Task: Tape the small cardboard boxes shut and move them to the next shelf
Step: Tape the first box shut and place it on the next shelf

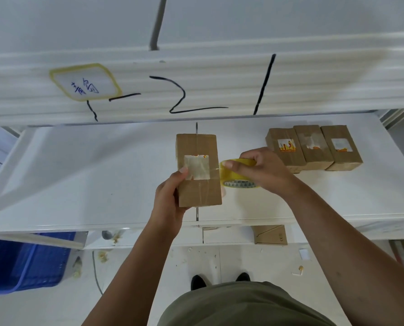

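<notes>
Left hand (pixel 170 196) clamps a brown cardboard box (pixel 198 170) with a torn label; right hand (pixel 262 170) grips the yellow tape roll (pixel 237 176); 3 boxes (pixel 314 149) sit on the shelf (pixel 102 161).

- A white shelf (pixel 83 175) spans the frame's middle, a thin seam running front to back at its centre.
- Three small cardboard boxes (pixel 314 148) stand on it at right, side by side and touching, each with a torn label.

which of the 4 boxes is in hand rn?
The lone box at shelf centre: left hand grips it, right hand holds the tape roll against it. The other three sit untouched together at right.
</notes>
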Demonstrator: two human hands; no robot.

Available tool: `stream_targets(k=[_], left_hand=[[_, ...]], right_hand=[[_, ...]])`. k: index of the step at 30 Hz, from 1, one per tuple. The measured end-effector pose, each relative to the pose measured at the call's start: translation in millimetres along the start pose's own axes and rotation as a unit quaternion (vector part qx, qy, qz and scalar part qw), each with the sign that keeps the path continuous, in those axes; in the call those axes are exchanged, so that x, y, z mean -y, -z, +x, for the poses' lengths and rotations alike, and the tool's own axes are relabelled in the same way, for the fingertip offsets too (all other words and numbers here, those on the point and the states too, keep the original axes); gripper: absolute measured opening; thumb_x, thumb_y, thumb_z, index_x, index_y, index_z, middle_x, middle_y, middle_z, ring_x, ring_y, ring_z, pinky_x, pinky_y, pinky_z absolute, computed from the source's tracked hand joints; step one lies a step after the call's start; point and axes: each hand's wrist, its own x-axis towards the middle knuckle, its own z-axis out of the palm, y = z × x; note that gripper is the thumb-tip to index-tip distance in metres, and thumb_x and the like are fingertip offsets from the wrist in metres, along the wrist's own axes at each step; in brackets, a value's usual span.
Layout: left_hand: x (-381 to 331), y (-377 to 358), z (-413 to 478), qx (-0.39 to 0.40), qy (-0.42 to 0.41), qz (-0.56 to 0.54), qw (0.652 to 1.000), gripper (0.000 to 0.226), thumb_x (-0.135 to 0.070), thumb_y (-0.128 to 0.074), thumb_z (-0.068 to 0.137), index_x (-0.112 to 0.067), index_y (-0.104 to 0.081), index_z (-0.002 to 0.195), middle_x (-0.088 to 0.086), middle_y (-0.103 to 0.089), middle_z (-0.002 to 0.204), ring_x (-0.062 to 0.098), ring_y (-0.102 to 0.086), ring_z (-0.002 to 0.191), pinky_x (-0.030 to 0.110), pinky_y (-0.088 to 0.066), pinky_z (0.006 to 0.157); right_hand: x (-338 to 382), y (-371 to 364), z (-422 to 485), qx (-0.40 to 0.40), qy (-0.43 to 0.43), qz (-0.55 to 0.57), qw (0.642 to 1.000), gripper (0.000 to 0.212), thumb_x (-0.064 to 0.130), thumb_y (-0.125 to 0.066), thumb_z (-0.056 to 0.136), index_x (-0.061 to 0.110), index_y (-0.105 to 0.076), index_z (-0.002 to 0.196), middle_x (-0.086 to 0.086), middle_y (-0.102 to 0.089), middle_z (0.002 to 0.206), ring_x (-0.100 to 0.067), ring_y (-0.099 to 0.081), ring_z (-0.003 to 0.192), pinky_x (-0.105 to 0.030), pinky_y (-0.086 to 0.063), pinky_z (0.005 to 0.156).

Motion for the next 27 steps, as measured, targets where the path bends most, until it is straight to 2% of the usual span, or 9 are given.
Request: stream_targets(k=[4,8,12,15,17,19,21,24,27], left_hand=[[3.7,5.6,0.2,0.036,0.011,-0.039,0.999,0.033,-0.044,-0.054,0.1,-0.03,-0.08,0.116,0.007,-0.077,0.118,0.022,-0.076,0.105,0.036,-0.062,0.078],[3.3,19.7,11.2,0.021,0.04,-0.06,0.997,0.037,-0.043,-0.064,0.095,-0.022,-0.079,0.121,0.016,-0.074,0.126,0.031,-0.073,0.112,0.044,-0.062,0.089],[9.7,39.1,31.0,0.006,0.106,-0.143,0.984,0.052,-0.044,-0.064,0.098,-0.013,-0.068,0.14,0.02,-0.067,0.142,0.038,-0.066,0.128,0.053,-0.056,0.103],[18.0,39.3,48.3,-0.025,0.126,-0.155,0.98,0.056,-0.046,-0.063,0.097,-0.014,-0.064,0.142,0.019,-0.07,0.138,0.034,-0.071,0.12,0.049,-0.058,0.1],[21.8,38.1,60.3,-0.059,0.107,-0.111,0.986,0.05,-0.044,-0.06,0.099,-0.013,-0.066,0.137,0.02,-0.071,0.135,0.033,-0.072,0.117,0.053,-0.055,0.107],[24.7,40.4,70.5,-0.112,0.084,-0.058,0.988,0.042,-0.041,-0.061,0.099,-0.012,-0.07,0.129,0.021,-0.073,0.129,0.033,-0.073,0.111,0.054,-0.057,0.103],[27.7,41.6,79.9,-0.136,0.067,-0.023,0.988,0.033,-0.041,-0.063,0.099,-0.015,-0.073,0.117,0.017,-0.078,0.114,0.031,-0.076,0.102,0.05,-0.062,0.093],[33.2,39.9,92.8,-0.162,0.057,0.04,0.984,0.028,-0.046,-0.063,0.096,-0.021,-0.075,0.099,0.008,-0.077,0.096,0.029,-0.075,0.094,0.046,-0.064,0.085],[36.5,41.0,101.5,-0.174,0.015,0.186,0.967,0.03,-0.054,-0.055,0.097,-0.033,-0.073,0.087,-0.009,-0.075,0.085,0.016,-0.071,0.087,0.028,-0.056,0.069]], right_hand=[[7.4,-1.1,6.5,0.02,0.009,-0.014,1.0,0.045,0.079,-0.067,0.08,0.039,-0.069,0.06,0.016,-0.057,0.055,0.007,-0.059,0.059,-0.024,-0.038,0.06],[3.4,4.5,12.2,0.052,0.018,-0.029,0.998,0.065,0.08,-0.066,0.081,0.016,-0.07,0.071,-0.001,-0.06,0.066,-0.003,-0.062,0.059,-0.027,-0.041,0.061],[-14.8,12.3,7.8,0.099,-0.03,0.116,0.988,0.072,0.079,-0.068,0.08,0.009,-0.073,0.1,-0.008,-0.068,0.103,-0.006,-0.067,0.095,-0.03,-0.047,0.094],[-25.1,10.4,17.6,0.116,-0.075,0.157,0.978,0.042,0.064,-0.069,0.078,0.028,-0.076,0.1,0.006,-0.069,0.116,-0.011,-0.062,0.115,-0.044,-0.04,0.118],[-29.8,13.4,33.8,0.089,-0.059,0.139,0.985,0.042,0.058,-0.073,0.085,0.018,-0.077,0.099,-0.001,-0.072,0.11,-0.015,-0.067,0.109,-0.041,-0.045,0.113],[-30.5,20.8,52.8,0.058,-0.022,0.057,0.996,0.061,0.061,-0.072,0.088,0.001,-0.068,0.088,-0.003,-0.063,0.076,-0.011,-0.065,0.072,-0.024,-0.051,0.074],[-32.2,28.8,67.8,0.043,0.005,-0.093,0.995,0.066,0.065,-0.07,0.087,0.003,-0.058,0.073,0.003,-0.043,0.06,-0.008,-0.047,0.053,-0.023,-0.036,0.05],[-43.9,33.7,83.2,0.026,0.007,-0.21,0.977,0.062,0.065,-0.071,0.089,0.007,-0.059,0.068,0.001,-0.044,0.059,-0.018,-0.047,0.06,-0.033,-0.028,0.055],[-48.7,22.9,88.9,0.026,-0.001,-0.279,0.96,0.059,0.07,-0.066,0.089,0.012,-0.067,0.075,-0.003,-0.06,0.075,-0.026,-0.058,0.08,-0.034,-0.037,0.063]])
